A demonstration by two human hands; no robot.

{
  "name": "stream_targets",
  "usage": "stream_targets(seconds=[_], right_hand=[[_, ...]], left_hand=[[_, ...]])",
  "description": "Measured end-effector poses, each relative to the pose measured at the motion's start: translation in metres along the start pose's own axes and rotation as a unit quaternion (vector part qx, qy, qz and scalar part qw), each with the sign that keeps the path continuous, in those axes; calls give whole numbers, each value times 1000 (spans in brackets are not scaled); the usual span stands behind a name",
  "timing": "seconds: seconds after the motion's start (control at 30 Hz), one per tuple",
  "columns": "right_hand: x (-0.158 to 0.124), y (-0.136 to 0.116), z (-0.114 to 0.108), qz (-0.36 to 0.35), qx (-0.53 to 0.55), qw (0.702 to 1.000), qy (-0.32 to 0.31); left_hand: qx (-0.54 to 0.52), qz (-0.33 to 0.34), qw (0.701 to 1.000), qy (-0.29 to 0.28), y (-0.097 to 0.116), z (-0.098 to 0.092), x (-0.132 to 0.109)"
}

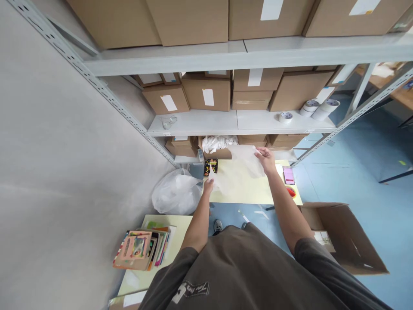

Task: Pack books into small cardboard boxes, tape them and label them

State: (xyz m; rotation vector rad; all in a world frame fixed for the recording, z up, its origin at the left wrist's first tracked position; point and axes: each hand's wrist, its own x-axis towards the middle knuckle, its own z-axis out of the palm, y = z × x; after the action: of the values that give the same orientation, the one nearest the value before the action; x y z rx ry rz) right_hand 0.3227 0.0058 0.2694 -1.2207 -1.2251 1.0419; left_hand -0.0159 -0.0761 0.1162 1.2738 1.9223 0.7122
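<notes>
Above the pale yellow table (258, 194), my right hand (266, 159) pinches the edge of a thin, whitish, see-through sheet (245, 157), perhaps plastic or foam wrap. My left hand (208, 186) is closed on a whitish piece of the same look at the table's left side. The thin material blurs against the tabletop, so I cannot tell whether both hands hold one sheet or two. Just beyond my left hand lies a black book (211, 165) with yellow lettering. Right of my right forearm are a phone (288, 175) with a pink screen and a red tape roll (291, 192).
Metal shelving (206, 122) with cardboard boxes and white tape rolls (285, 117) stands ahead. A large clear plastic bag (176, 193) rests left. Stacked books (137, 249) lie on a lower-left table. An open cardboard box (351, 237) sits on the floor at right.
</notes>
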Motion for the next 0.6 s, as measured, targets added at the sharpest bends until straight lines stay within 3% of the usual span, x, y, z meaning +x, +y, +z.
stream_targets(seconds=[0.1,0.17,0.23,0.3,0.4,0.5,0.6], right_hand=[[-10,6,21,16,-10,999,-28],[-17,10,35,33,-8,998,-59],[-23,14,51,50,-1,992,-113],[-28,17,71,64,9,981,-182],[-32,23,111,74,14,956,-282],[-35,32,163,76,8,931,-358],[-39,43,212,80,18,927,-366]], left_hand=[[-13,-63,998,17,8,15,3],[-13,-51,997,54,17,15,6],[-7,38,997,63,29,6,10],[2,147,989,31,39,-9,14],[-6,217,976,-18,43,-34,20],[-45,156,987,-20,22,-61,19],[-61,46,994,85,-23,-98,11]])
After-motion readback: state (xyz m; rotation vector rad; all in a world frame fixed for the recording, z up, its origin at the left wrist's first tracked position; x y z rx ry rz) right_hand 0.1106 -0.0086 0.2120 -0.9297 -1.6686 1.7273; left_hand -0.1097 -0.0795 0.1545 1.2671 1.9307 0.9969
